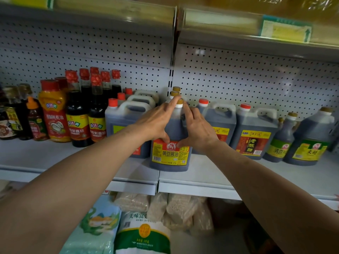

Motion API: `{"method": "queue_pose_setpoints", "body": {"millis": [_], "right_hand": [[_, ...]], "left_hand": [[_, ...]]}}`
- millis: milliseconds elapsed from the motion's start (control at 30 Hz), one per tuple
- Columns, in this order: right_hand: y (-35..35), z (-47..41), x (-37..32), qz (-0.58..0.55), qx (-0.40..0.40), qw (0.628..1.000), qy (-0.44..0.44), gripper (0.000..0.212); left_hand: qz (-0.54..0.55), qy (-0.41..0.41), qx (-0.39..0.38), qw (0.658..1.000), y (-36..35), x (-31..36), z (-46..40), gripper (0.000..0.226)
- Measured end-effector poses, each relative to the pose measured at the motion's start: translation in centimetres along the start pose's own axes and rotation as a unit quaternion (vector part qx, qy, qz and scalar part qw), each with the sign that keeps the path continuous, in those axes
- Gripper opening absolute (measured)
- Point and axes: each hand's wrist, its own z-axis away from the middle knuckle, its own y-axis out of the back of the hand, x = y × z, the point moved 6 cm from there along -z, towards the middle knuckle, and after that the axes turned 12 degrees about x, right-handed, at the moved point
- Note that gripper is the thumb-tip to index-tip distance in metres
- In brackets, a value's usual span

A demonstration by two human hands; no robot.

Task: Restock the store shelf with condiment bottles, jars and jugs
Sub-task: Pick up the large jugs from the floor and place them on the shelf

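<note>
your fingers (172,103) lie nearly straight along the shoulders of the dark soy sauce jug with the red-and-yellow label (169,153), not curled round it: your left hand (156,123) presses its left side with the fingertips up by the gold cap, your right hand (199,129) presses its right side, and both thumbs meet the top edge of the label. the jug stands upright on the grey metal shelf (201,176), close to the front edge, right at the seam between two shelf sections.

count what stands round it. behind the jug two more gold caps (176,88) show, one behind the other, so three of this kind in a row. to the left are three dark handled jugs with red caps (126,114), lined front to back. to the right stand two more red-capped handled jugs (255,132), then a slim gold-capped bottle with a green label (282,142) and a larger gold-capped jug (311,142). far left, one orange squeeze bottle of oyster sauce (55,114) stands beside a cluster of tall dark soy bottles with red foil tops (93,110); the cluster is too crowded to count exactly.

the jug in your hands is dark brown liquid in clear plastic, with a white neck, a barcode lower left and a red emblem up top.
</note>
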Motion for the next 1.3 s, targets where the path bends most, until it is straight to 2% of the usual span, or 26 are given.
{"method": "queue_pose_setpoints", "body": {"millis": [133, 333, 1033, 1300], "right_hand": [[-0.9, -1.0, 0.3, -0.007, 0.006, 1.000, -0.005, 0.143], [-1.7, -2.3, 0.9, -0.003, 0.020, 1.000, -0.005, 0.137], [-2.2, -3.3, 1.5, 0.004, 0.024, 1.000, -0.001, 0.135], [-1.8, -2.4, 1.1, 0.028, -0.004, 0.999, -0.026, 0.142]], "left_hand": [[-0.057, 0.000, -0.003, 0.998, -0.1, -0.4, -0.8, 0.150], [-0.086, 0.017, -0.005, 0.996, -0.5, -0.8, -1.6, 0.148], [-0.109, 0.032, -0.007, 0.994, -1.3, -1.4, -2.8, 0.148], [-0.136, 0.050, -0.002, 0.989, -1.1, -0.8, -2.6, 0.149]]}}
